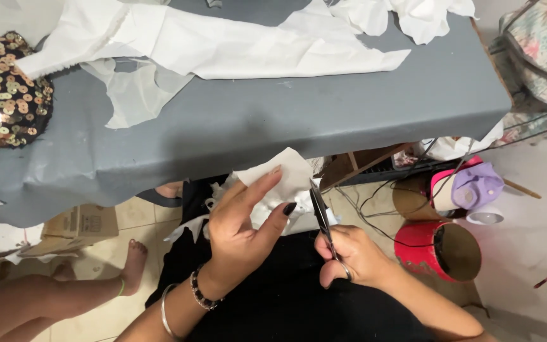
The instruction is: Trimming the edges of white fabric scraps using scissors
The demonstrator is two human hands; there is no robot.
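Far left there's a sequinned piece (pixel 4 92) sitting on the grey table (pixel 273 120), with a long strip of white fabric (pixel 223 44) spread across the top, and somebody else's bare foot (pixel 133 266) down on the tiles below. Moving in, the left hand (pixel 248 221) is pinching a small white fabric scrap (pixel 280 180) over the lap, thumb and fingers closed on it with the index finger stretched up along the cloth. Just right of that, the right hand (pixel 349 253) is clamped through the loops of the scissors (pixel 321 218), blades pointing up at the scrap's edge; can't tell if the blades are parted or shut from here. If it were me, I'd keep the cloth pulled taut, keep that thumb well back from the blade line, and take short snips turning the fabric rather than the scissors. Over on the right there's a red round tin (pixel 438 250) and tangled cables (pixel 381 202) on the floor.
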